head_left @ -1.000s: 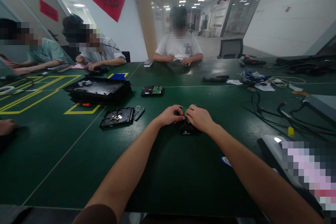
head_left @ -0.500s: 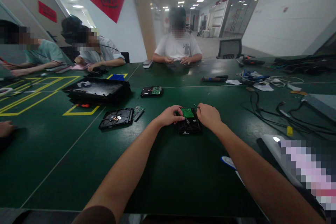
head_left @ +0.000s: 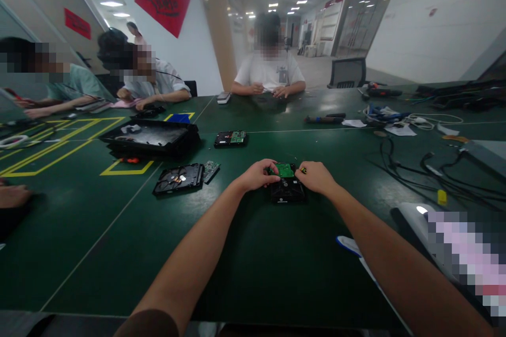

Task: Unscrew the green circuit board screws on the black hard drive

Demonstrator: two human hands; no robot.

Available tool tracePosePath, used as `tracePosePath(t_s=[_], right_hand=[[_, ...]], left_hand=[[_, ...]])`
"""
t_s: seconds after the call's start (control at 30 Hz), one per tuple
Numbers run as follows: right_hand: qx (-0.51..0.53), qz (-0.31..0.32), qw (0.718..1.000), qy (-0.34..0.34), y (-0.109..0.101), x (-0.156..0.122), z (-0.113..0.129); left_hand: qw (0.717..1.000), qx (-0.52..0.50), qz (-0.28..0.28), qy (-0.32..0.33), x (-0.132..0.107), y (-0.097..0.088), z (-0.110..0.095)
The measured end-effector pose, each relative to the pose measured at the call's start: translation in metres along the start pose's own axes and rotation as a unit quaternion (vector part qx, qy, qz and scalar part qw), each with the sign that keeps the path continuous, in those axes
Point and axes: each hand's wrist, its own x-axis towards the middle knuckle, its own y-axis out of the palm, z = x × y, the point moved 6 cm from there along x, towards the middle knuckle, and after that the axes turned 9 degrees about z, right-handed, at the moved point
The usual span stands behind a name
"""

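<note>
A black hard drive [head_left: 288,191] with a green circuit board [head_left: 285,169] on its upper face lies flat on the table before me. My left hand [head_left: 259,175] grips its left edge, thumb over the drive and fingers at the far corner. At the drive's right side, my right hand [head_left: 316,175] is closed around a small yellow-and-black tool handle [head_left: 303,170]; the rest of that tool is hidden by the fingers. Left of my hands lies a second hard drive [head_left: 178,178], with a loose circuit board [head_left: 211,171] beside it.
Another hard drive [head_left: 231,138] lies farther back, near a black tray [head_left: 152,137]. Dark cables [head_left: 427,166] and a grey metal box [head_left: 486,150] sit at right. Co-workers sit across the green table [head_left: 253,263] and at left.
My right hand has turned slightly, and the yellow-and-black handle now shows at its fingers. The left hand keeps its hold on the hard drive. The view has shifted slightly.
</note>
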Motion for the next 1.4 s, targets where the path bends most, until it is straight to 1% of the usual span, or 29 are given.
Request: tracePosePath(t_s=[0.27,0.53,0.83,1.07,1.2,1.4], right_hand=[[-0.015,-0.005,1.000,0.013,0.0003,-0.0029,0.0058],[-0.021,-0.020,1.000,0.012,-0.0010,-0.0025,0.0086],[-0.028,-0.028,0.999,0.010,-0.0017,-0.0011,0.0089],[-0.027,-0.028,0.999,-0.001,0.0001,0.0015,0.0075],[-0.026,-0.032,0.999,0.000,0.0004,0.0012,0.0077],[-0.020,-0.028,0.999,0.005,0.0009,-0.0001,0.0076]], left_hand=[[1.000,-0.002,0.009,0.014,0.0004,-0.0008,0.0026],[1.000,0.011,-0.006,0.016,0.0019,-0.0008,0.0058],[1.000,0.021,-0.011,0.014,0.0027,-0.0020,0.0083],[0.999,0.030,-0.004,0.012,0.0030,-0.0012,0.0083],[0.999,0.033,-0.010,0.002,0.0032,-0.0013,0.0094],[0.999,0.034,-0.010,0.006,0.0021,-0.0013,0.0051]])
